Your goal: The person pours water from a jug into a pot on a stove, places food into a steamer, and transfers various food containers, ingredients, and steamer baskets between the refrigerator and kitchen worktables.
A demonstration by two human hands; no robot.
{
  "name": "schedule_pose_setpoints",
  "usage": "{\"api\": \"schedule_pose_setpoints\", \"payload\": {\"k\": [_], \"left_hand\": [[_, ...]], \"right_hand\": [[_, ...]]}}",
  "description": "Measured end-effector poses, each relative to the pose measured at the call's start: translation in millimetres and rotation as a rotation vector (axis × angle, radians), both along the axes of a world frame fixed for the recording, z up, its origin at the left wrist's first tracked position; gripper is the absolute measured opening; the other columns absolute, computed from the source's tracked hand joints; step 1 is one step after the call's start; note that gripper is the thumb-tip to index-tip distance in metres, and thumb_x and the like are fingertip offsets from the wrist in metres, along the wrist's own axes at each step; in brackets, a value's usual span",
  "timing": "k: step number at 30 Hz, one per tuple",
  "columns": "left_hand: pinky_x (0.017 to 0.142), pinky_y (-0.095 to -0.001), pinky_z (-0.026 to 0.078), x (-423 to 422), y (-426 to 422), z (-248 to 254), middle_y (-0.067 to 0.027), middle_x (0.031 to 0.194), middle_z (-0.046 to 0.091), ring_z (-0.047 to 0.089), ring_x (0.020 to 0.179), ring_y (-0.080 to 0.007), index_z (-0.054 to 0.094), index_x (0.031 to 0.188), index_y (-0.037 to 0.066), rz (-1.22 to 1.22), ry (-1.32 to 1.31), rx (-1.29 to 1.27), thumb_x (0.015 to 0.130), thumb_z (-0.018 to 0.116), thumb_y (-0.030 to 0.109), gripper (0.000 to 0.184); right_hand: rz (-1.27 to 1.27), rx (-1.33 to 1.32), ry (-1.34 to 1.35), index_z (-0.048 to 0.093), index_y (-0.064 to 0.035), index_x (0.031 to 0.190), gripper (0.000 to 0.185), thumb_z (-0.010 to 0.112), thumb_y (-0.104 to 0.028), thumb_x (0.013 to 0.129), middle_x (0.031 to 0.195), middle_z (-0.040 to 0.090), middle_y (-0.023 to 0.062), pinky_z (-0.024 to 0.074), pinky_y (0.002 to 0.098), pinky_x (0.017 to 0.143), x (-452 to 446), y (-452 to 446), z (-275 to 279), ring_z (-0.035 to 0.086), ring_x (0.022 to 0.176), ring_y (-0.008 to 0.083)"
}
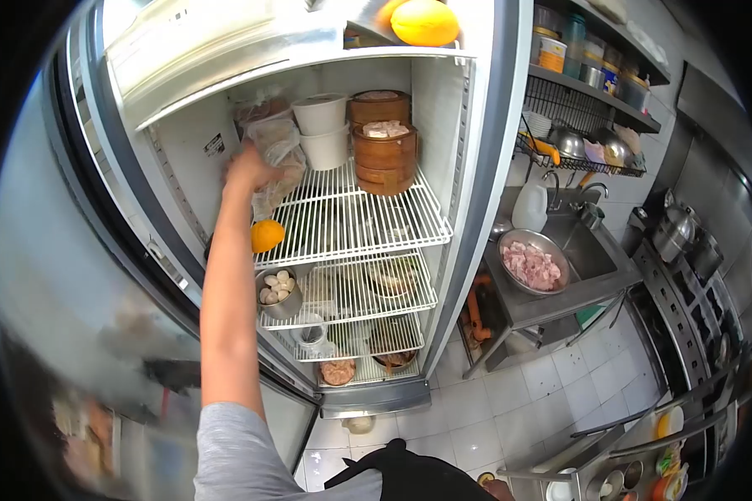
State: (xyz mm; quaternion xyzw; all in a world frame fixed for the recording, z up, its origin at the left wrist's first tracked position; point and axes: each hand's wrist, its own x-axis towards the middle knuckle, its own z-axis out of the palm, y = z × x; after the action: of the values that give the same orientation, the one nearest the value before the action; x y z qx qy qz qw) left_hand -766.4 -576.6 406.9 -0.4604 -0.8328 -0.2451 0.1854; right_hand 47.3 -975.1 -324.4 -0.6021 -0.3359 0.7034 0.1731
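Observation:
My left hand (252,169) reaches into the open refrigerator at the upper shelf. It is at the left side of a clear plastic bag (280,149), with its fingers against or in front of the bag. The fingers are blurred, so their grip does not show. Just below the hand, an orange round fruit (267,236) sits at the shelf's left front. Two stacked white tubs (323,134) stand right of the bag, and bamboo steamers (385,159) stand beyond them. At the bottom edge, a small skin-toned shape (499,489) may be my right hand; its fingers cannot be made out.
Lower shelves hold a metal pot of pale round items (279,294) and a bowl of orange-brown food (338,371). An orange fruit (424,22) rests on top. At right, a bowl of raw meat (533,262) stands beside the sink (589,250), near a stove (693,309).

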Motion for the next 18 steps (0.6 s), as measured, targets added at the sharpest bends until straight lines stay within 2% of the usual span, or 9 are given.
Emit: {"api": "schedule_pose_setpoints", "payload": {"k": [1,2,5,7,11,13,14,15,18], "left_hand": [[0.104,-0.0454,0.046,-10.4,10.9,-3.8,-0.0254,0.134,0.057,0.056,0.125,-0.0381,0.040,0.147,0.004,-0.052,-0.062,-0.062,0.066,0.087,0.049,0.104],[0.101,-0.0452,0.048,-5.9,11.9,-0.2,-0.0249,0.126,0.063,0.059,0.122,-0.0395,0.049,0.140,-0.001,-0.052,-0.075,-0.085,0.073,0.083,0.040,0.085],[0.091,-0.0429,0.051,-43.3,29.0,5.4,-0.0201,0.114,0.069,0.065,0.109,-0.0358,0.061,0.125,-0.006,-0.227,-0.087,0.221,0.081,0.075,0.028,0.058],[0.085,-0.0386,0.050,-17.2,-4.5,24.5,-0.0155,0.112,0.070,0.065,0.098,-0.0279,0.065,0.113,-0.010,-0.519,-0.500,0.536,0.087,0.066,0.017,0.038],[0.091,-0.0311,0.045,-15.2,-52.3,40.6,-0.0096,0.109,0.070,0.061,0.102,-0.0203,0.068,0.113,-0.004,-0.741,-0.745,0.863,0.090,0.063,0.012,0.029],[0.094,-0.0343,0.048,-42.0,-71.8,37.4,-0.0111,0.113,0.069,0.062,0.107,-0.0208,0.067,0.116,-0.001,-0.865,-0.917,0.914,0.097,0.058,0.016,0.027],[0.092,-0.0375,0.053,37.6,-113.2,48.9,-0.0113,0.115,0.068,0.063,0.106,-0.0220,0.064,0.121,-0.001,-1.097,-1.076,0.819,0.100,0.054,0.018,0.030],[0.090,-0.0383,0.056,123.0,-149.4,46.7,-0.0107,0.117,0.066,0.064,0.105,-0.0231,0.061,0.124,-0.001,-1.094,-1.135,0.915,0.101,0.052,0.019,0.032],[0.100,-0.0414,0.050,202.0,-197.8,1.9,-0.0138,0.125,0.060,0.058,0.120,-0.0233,0.054,0.133,-0.001,-0.864,-0.862,0.958,0.101,0.058,0.026,0.043]], "right_hand": [[-0.045,-0.046,0.026,0.061,-0.0052,0.122,0.045,0.051,-0.041,0.097,0.100,0.068,0.0150,0.0589,0.0511,0.072,-7.2,3.2,2.3,0.069,0.083,0.0318],[-0.086,-0.089,0.064,0.061,-0.0043,0.121,0.041,0.052,-0.037,0.098,0.098,0.069,0.0148,0.0595,0.0489,0.072,-12.4,7.1,1.0,0.070,0.082,0.0311],[-0.227,-0.255,0.312,0.061,-0.0016,0.119,0.031,0.053,-0.025,0.100,0.094,0.070,0.0142,0.0612,0.0424,0.072,-42.0,39.7,-14.9,0.071,0.079,0.0290],[-0.034,0.021,-0.053,0.059,0.0013,0.116,0.028,0.043,-0.018,0.103,0.100,0.069,0.0158,0.0595,0.0391,0.072,-88.6,79.1,93.8,0.070,0.082,0.0274],[-0.120,0.313,-0.071,0.060,-0.0002,0.119,0.027,0.053,-0.020,0.102,0.107,0.069,0.0129,0.0583,0.0355,0.075,-158.9,152.3,219.8,0.069,0.091,0.0219],[-0.104,0.479,0.139,0.060,-0.0025,0.124,0.029,0.064,-0.009,0.096,0.118,0.067,0.0103,0.0540,0.0311,0.091,-199.1,179.0,313.2,0.065,0.105,0.0161],[-0.083,0.552,0.301,0.056,-0.0040,0.131,0.037,0.065,-0.007,0.096,0.127,0.064,0.0094,0.0517,0.0310,0.096,-220.5,186.5,376.2,0.062,0.112,0.0160],[0.027,0.739,0.384,0.050,-0.0056,0.139,0.046,0.066,-0.007,0.096,0.133,0.061,0.0081,0.0510,0.0312,0.097,-239.8,196.0,416.6,0.060,0.116,0.0162],[0.192,1.152,0.434,0.041,-0.0083,0.147,0.071,0.077,-0.024,0.088,0.151,0.044,0.0105,0.0492,0.0397,0.102,-291.0,195.7,561.4,0.051,0.130,0.0243]]}}
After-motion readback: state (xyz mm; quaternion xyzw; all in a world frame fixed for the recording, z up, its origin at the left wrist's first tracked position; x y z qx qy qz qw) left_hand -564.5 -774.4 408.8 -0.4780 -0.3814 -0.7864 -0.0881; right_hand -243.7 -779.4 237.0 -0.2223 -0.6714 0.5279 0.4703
